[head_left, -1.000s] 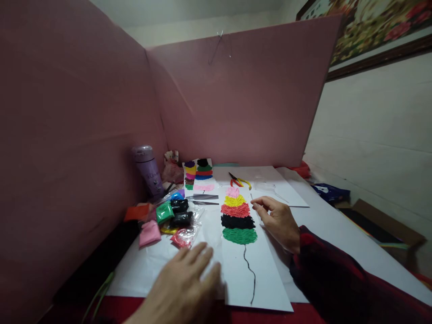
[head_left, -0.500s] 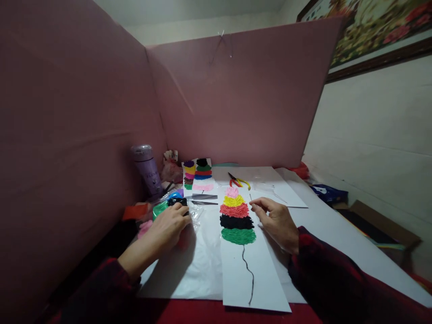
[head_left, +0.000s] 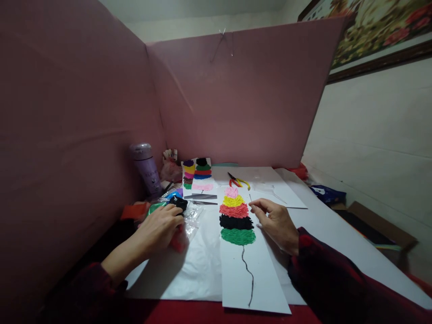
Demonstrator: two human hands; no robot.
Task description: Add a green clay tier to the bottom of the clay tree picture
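My left hand [head_left: 160, 225] lies over clear plastic bags of coloured clay on the left, its fingers curled. Black clay [head_left: 178, 203] is just beyond the fingertips and red clay [head_left: 178, 239] just below them. What the fingers grip is hidden. My right hand [head_left: 274, 220] pinches a thin stick-like tool [head_left: 250, 199] at the right edge of a white card [head_left: 236, 283]. On the card, textured clay bands run from pink [head_left: 231, 192] through yellow, red and black to green [head_left: 238, 236]. A wavy dark line [head_left: 248, 270] trails below.
Pliers [head_left: 239, 181] with red and yellow handles lie behind the card. Two more banded cards [head_left: 203, 184] stand near the back left, beside a purple bottle [head_left: 146, 168]. Dark strips [head_left: 204, 196] lie in front of them. Pink partitions [head_left: 236, 99] enclose the back and left.
My left hand has shifted left and toward me, uncovering more of the black and red clay. My right hand keeps its place with the thin tool.
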